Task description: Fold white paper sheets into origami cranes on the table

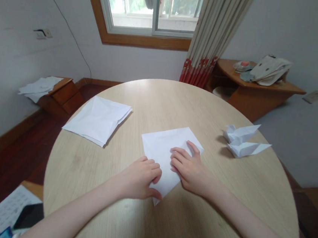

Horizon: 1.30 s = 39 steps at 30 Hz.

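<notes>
A white sheet of paper (163, 145) lies flat on the round table in front of me, with one corner pointing towards me. My left hand (144, 176) is at its near left edge, fingers curled and thumb on the paper close to the near corner. Across the right part of the sheet rests my right hand (189, 165), its fingers apart and slightly bent, pressing on the surface. Part of the sheet's left edge is hidden under my left hand.
The round wooden table (161, 96) also holds a stack of white paper (98, 118) at left and two folded paper birds (242, 141) at right. A phone (29, 215) lies on printed paper at lower left. A corner desk (273, 85) bears a cloth bag (270, 70).
</notes>
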Tool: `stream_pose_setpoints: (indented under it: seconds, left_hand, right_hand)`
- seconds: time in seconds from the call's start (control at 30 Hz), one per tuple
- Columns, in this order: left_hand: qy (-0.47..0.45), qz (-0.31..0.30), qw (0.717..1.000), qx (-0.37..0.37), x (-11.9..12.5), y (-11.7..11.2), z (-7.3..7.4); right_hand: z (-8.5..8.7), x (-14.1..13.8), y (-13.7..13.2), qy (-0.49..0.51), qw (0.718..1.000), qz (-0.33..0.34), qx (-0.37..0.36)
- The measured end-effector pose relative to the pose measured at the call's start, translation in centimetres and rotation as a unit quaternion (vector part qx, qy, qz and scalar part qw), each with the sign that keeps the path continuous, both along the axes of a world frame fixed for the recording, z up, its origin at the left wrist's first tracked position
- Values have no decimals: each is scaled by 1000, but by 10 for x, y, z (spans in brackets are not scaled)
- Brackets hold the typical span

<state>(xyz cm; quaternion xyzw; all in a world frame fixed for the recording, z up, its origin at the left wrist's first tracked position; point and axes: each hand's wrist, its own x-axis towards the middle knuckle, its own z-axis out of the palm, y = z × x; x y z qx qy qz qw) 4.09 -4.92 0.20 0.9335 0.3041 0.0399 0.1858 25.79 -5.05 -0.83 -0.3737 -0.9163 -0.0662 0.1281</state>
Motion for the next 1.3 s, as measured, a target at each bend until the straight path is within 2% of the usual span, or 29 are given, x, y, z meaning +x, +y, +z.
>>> stream_pose_setpoints:
  seconds: [0.33,0.63,0.97,1.13,1.3]
  left_hand:
    - [-14,-13,1000,-12,0,1,0]
    - [-14,-32,997,62,1,-1,-2]
    - [-8,-57,994,90,-2,2,-6]
    - [7,-49,994,97,0,0,-5]
    - [42,-23,992,119,5,-5,-6]
  right_hand:
    - [-2,-1,0,-4,1000,-5,7]
    - [-3,-2,3,10,1000,6,17]
    - [-5,0,3,45,999,13,15]
    - [-2,-2,4,36,999,10,33]
    - [-6,-4,5,39,996,5,77]
